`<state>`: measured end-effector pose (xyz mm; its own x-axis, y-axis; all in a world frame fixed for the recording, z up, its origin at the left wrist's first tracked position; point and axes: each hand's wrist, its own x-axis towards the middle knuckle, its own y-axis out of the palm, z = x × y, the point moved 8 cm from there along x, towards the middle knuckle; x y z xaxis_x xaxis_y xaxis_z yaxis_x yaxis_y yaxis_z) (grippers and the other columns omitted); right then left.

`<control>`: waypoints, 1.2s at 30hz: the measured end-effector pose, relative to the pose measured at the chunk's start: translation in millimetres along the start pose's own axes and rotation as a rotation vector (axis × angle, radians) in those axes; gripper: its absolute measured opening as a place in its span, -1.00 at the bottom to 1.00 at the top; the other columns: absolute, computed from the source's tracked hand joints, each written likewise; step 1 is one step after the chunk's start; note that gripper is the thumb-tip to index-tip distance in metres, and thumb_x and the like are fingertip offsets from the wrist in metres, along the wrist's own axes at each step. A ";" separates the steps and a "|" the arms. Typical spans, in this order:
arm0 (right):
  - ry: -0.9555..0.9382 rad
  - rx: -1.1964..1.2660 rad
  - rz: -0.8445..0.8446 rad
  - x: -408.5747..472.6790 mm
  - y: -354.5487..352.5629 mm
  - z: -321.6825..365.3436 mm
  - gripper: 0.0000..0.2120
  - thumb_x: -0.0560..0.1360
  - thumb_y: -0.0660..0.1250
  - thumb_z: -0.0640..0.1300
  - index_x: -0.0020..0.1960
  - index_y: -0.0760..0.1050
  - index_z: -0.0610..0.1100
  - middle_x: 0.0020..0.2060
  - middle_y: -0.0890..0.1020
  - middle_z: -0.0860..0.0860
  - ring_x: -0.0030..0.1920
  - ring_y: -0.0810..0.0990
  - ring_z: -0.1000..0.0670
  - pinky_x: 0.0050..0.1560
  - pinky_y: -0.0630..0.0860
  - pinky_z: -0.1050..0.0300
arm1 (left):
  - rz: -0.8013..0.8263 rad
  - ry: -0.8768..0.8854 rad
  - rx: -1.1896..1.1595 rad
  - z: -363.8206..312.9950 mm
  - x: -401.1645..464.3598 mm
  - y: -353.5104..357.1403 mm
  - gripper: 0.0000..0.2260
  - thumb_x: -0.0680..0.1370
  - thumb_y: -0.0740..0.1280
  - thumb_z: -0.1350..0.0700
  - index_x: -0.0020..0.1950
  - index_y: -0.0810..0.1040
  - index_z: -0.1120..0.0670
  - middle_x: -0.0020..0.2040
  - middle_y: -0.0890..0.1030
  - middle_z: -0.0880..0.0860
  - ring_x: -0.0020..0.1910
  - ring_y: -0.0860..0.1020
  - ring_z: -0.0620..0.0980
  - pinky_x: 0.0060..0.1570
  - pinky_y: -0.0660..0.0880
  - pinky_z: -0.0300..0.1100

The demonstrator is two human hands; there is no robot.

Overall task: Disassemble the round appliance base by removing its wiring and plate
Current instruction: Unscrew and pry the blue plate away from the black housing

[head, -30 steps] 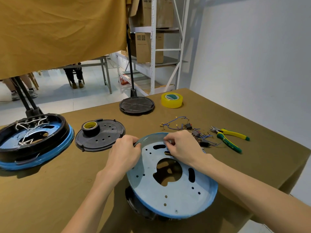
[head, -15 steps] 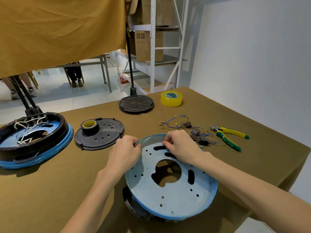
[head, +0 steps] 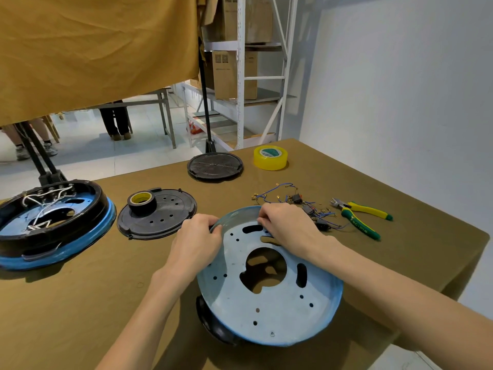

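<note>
Pinching the blue plate (head: 269, 303) rim, both hands' fingers (head: 213, 231) tilt it off its black base (head: 213, 327)

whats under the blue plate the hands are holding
A black base shows beneath the tilted blue plate at its near-left edge. Through the central hole only tan tablecloth shows. The rest of the base is covered by the plate.

Bright, even daylight fills the room. The floor (head: 112, 153) beyond the worktop (head: 80, 303) is the brightest part, nearly washed out. Shadows are soft: a dim one lies on the worktop just under the near edge of the plate (head: 269, 303), another below the second base (head: 50, 222) left of it. The wall (head: 400, 89) right of the plate shows mild grey falloff. Wide-angle bending curves the shelf (head: 241, 76) posts and the worktop's edges. Focus is sharp throughout, with no motion blur.
</note>
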<state>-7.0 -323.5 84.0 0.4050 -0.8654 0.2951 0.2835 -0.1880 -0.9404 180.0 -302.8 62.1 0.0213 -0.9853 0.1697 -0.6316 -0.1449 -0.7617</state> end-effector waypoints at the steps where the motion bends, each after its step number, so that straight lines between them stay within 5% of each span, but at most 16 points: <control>1: -0.029 -0.090 0.009 1.1 1.3 3.0 -0.78 0.71 0.16 -0.04 0.13 0.50 -0.15 -0.03 0.64 -0.06 -0.06 0.61 -0.13 -0.06 0.55 -0.06 | -0.004 0.005 0.001 0.2 0.1 -0.4 -0.69 0.66 0.25 0.12 -0.28 0.54 0.10 -0.47 0.35 -0.02 -0.46 0.30 0.01 -0.37 0.24 -0.16; 5: -0.033 -0.201 0.060 8.8 3.4 6.8 -0.76 0.72 0.12 0.01 0.10 0.40 -0.16 -0.08 0.60 -0.08 -0.12 0.60 -0.17 -0.17 0.52 -0.02 | -0.001 0.031 0.025 -1.1 -0.7 -1.8 -0.72 0.67 0.24 0.10 -0.22 0.60 0.03 -0.46 0.46 0.01 -0.47 0.36 0.02 -0.41 0.27 -0.15; 8: -0.030 0.074 -0.068 14.3 -18.9 4.5 -0.79 0.70 0.21 -0.03 0.04 0.45 -0.17 -0.17 0.61 -0.05 -0.21 0.59 -0.09 -0.17 0.55 -0.03 | 0.028 0.019 0.040 3.1 -2.0 -1.5 -0.73 0.68 0.24 0.10 -0.17 0.62 0.01 -0.44 0.48 0.00 -0.47 0.39 0.00 -0.43 0.27 -0.18; 10: -0.001 0.339 -0.194 12.7 -36.3 -4.2 -0.87 0.66 0.29 -0.09 0.00 0.51 -0.14 -0.26 0.61 0.04 -0.32 0.58 0.06 -0.25 0.55 0.13 | 0.041 0.012 0.020 7.3 -1.5 -2.8 -0.73 0.68 0.24 0.11 -0.17 0.63 0.05 -0.46 0.44 -0.01 -0.48 0.36 -0.03 -0.41 0.26 -0.18; 15: 0.326 0.656 -0.424 -9.5 -42.3 -70.2 -0.97 0.60 0.38 -0.22 -0.03 0.56 -0.13 -0.28 0.66 -0.04 -0.38 0.63 0.12 -0.36 0.55 0.25 | 0.063 -0.042 -0.007 34.3 1.9 -26.2 -0.73 0.69 0.27 0.09 -0.16 0.66 0.07 -0.41 0.51 0.13 -0.44 0.38 -0.04 -0.37 0.24 -0.16; 18: 0.412 0.537 -0.365 -26.9 -27.4 -98.9 -0.93 0.52 0.44 -0.21 -0.11 0.58 -0.08 -0.29 0.66 0.01 -0.30 0.63 0.07 -0.25 0.54 0.20 | 0.075 -0.115 -0.047 66.1 -0.5 -49.1 -0.75 0.69 0.28 0.08 -0.11 0.69 0.05 -0.35 0.57 0.23 -0.45 0.44 -0.03 -0.40 0.29 -0.19; 21: 0.315 0.401 -0.188 -39.9 -2.2 -95.9 -0.86 0.48 0.46 -0.22 -0.16 0.58 -0.01 -0.30 0.64 0.12 -0.27 0.59 0.16 -0.23 0.46 0.26 | 0.071 -0.157 -0.078 89.2 -5.7 -70.7 -0.77 0.68 0.30 0.07 -0.08 0.71 -0.03 -0.35 0.61 0.18 -0.46 0.46 -0.07 -0.45 0.36 -0.21; 25: 0.156 0.335 -0.131 -47.5 9.6 -75.9 -0.91 0.47 0.45 -0.22 -0.12 0.58 -0.06 -0.26 0.63 0.10 -0.22 0.59 0.08 -0.15 0.54 0.09 | 0.060 -0.223 -0.092 103.9 -10.6 -81.4 -0.81 0.68 0.31 0.07 -0.02 0.72 -0.05 -0.47 0.56 -0.03 -0.47 0.43 -0.10 -0.48 0.36 -0.27; 33: -0.064 0.077 -0.052 -46.0 34.3 -33.3 -0.95 0.53 0.35 -0.12 -0.04 0.57 -0.09 -0.11 0.63 -0.02 -0.05 0.57 -0.08 -0.11 0.46 0.05 | -0.015 -0.377 -0.201 124.0 -22.0 -96.9 -0.81 0.65 0.36 0.09 -0.09 0.71 -0.13 -0.24 0.72 -0.08 -0.13 0.68 0.09 -0.18 0.53 -0.07; 36: -0.050 0.048 -0.074 -45.9 32.8 -32.6 -0.89 0.56 0.34 -0.07 0.02 0.61 -0.07 -0.06 0.63 0.00 0.00 0.56 -0.06 -0.07 0.47 0.06 | -0.033 -0.442 -0.269 127.4 -24.9 -98.0 -0.83 0.65 0.36 0.08 -0.07 0.72 -0.10 -0.24 0.74 0.00 -0.18 0.70 0.18 -0.21 0.59 0.00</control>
<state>-44.6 -305.1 34.1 0.4240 -0.8254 0.3727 0.3551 -0.2270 -0.9069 340.1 -275.6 52.9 0.3333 -0.9332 -0.1342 -0.8010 -0.2051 -0.5624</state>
